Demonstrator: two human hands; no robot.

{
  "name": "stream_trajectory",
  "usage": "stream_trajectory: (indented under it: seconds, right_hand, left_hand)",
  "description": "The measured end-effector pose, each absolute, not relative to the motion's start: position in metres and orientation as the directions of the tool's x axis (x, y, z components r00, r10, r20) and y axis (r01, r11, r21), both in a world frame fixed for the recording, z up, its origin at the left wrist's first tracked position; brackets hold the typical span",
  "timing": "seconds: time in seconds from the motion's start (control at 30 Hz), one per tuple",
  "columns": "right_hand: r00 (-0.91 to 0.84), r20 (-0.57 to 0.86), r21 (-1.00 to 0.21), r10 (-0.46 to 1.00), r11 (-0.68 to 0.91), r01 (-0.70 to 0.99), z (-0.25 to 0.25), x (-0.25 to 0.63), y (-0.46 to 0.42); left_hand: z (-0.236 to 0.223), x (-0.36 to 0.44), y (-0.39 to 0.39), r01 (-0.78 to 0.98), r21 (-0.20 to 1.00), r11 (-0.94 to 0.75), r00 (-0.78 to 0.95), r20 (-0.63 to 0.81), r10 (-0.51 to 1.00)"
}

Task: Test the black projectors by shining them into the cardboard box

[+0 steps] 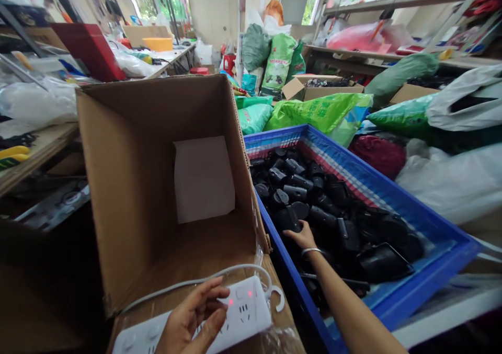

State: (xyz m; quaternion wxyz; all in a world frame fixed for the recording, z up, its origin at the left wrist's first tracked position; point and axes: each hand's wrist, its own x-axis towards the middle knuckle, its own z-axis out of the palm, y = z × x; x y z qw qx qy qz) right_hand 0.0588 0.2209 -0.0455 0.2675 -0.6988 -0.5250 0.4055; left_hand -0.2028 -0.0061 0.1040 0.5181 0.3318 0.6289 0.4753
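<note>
Right hand (303, 236) grips black part (288, 218), crate (392, 189) around it apparently sited for reach; left hand (183, 318) empty, loosely curled.

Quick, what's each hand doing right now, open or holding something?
Left hand: open, loosely curled, over the white power strip.
Right hand: closed on a black plastic part.

hands (192, 315): bare | right forearm (345, 301): bare | right wrist (314, 260): slim silver-coloured bangle (311, 250)
</note>
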Motion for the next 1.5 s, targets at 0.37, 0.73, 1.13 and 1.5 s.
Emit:
stream_trajectory:
  seconds: [0.37, 0.73, 1.13, 1.5]
  right_hand:
    - [-0.238, 0.064, -0.976, 0.969, 0.111, 0.186, 0.156, 0.145, 0.144]
    - [-0.336, 0.190, -0.919, 0.923, 0.288, 0.270, 0.182, 0.050, 0.081]
    - [-0.442, 0.118, -0.991, 0.889, 0.131, -0.001, 0.168, 0.036, 0.094]
    - [-0.619, -0.337, -0.936, 0.709, -0.185, 0.299, 0.093, 0.110, 0.056]
  left_hand:
    - [0.155, -0.167, 0.025, 0.192, 0.979, -0.062, -0.056, 0.074, 0.996]
    - [0.211, -0.165, 0.029, 0.466, 0.864, -0.192, 0.132, 0.147, 0.980]
    - [0.195, -0.173, -0.003, 0.569, 0.820, -0.063, -0.108, 0.151, 0.983]
    - [0.198, -0.199, -0.013, 0.079, 0.997, 0.020, -0.149, -0.007, 0.989]
